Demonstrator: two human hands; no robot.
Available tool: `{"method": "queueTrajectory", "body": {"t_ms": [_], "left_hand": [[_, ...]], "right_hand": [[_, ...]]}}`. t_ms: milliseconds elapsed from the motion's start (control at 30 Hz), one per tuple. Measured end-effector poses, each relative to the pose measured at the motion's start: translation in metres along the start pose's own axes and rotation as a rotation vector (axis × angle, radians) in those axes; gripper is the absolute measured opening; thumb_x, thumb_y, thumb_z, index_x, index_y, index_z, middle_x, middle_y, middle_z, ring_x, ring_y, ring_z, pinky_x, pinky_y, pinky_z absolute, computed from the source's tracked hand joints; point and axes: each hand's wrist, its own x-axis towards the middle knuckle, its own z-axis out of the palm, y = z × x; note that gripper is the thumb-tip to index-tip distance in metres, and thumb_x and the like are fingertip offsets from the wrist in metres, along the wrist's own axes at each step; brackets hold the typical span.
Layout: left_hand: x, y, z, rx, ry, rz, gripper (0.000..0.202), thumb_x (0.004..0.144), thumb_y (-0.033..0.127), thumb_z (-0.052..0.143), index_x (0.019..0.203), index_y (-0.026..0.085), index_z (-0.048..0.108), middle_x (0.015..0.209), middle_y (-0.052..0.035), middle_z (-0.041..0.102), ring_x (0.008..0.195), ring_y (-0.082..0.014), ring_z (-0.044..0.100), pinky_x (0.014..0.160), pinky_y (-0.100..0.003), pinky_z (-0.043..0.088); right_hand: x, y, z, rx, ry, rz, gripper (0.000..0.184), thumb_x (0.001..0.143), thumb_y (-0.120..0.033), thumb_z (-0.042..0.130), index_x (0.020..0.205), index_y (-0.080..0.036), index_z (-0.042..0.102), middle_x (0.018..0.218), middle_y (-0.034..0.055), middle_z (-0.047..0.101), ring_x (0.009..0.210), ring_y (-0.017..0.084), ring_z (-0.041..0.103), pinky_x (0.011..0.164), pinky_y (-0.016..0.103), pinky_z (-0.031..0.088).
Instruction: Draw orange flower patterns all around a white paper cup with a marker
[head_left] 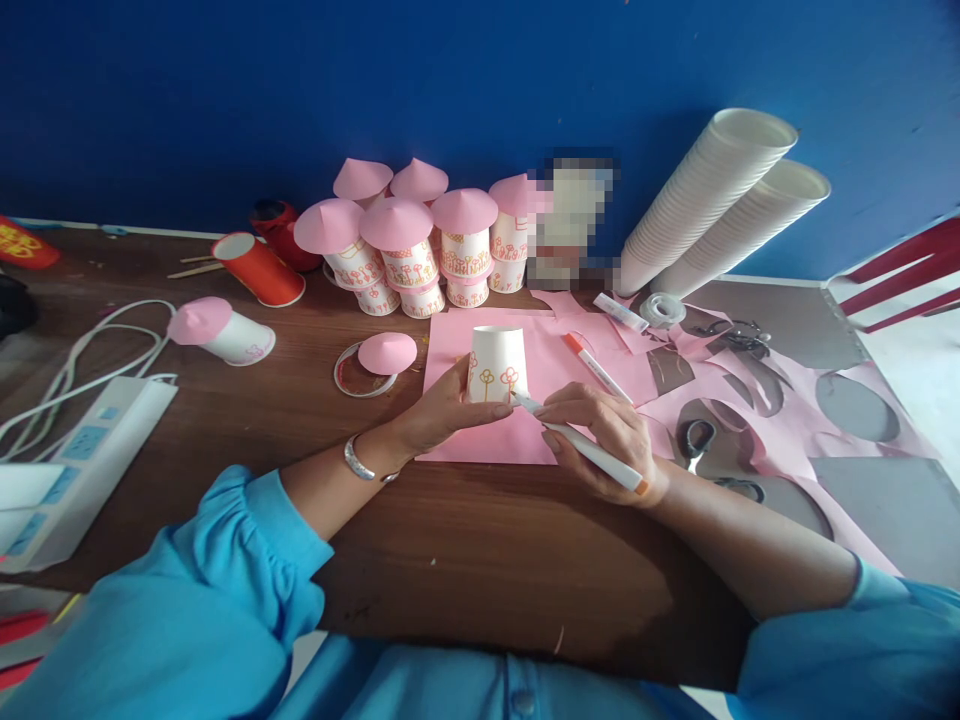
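A white paper cup (498, 350), upside down with flowers drawn in red and yellow-brown, is held by my left hand (444, 408) around its left side and rim. My right hand (604, 440) grips a white marker pen (600, 458) with an orange end. The pen's tip meets the cup's side near the lower right flower. Beneath both lies a pink paper sheet (495, 440), and on it, behind my right hand, rests another marker (596, 366) with an orange-red cap.
Several decorated cups with pink cone roofs (397, 230) stand against the wall. Two tall stacks of paper cups (709, 190) lean at right. Pink paper scraps (780, 380) and scissors (697, 440) lie below them. A power strip (94, 470), red cup (259, 270) and tape roll (346, 372) are leftward.
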Motion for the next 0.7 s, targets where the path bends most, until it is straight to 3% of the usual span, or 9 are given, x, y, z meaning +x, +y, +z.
{"method": "queueTrajectory", "body": {"t_ms": [700], "left_hand": [[0.0, 0.009, 0.006, 0.064, 0.032, -0.023, 0.058, 0.067, 0.045, 0.094, 0.107, 0.019, 0.06, 0.1, -0.0041, 0.067, 0.094, -0.0208, 0.063, 0.091, -0.039, 0.05]], "right_hand": [[-0.002, 0.002, 0.003, 0.004, -0.011, 0.012, 0.022, 0.095, -0.01, 0.063, 0.115, -0.02, 0.061, 0.087, 0.0068, 0.073, 0.077, 0.019, 0.072, 0.062, 0.032, 0.061]]}}
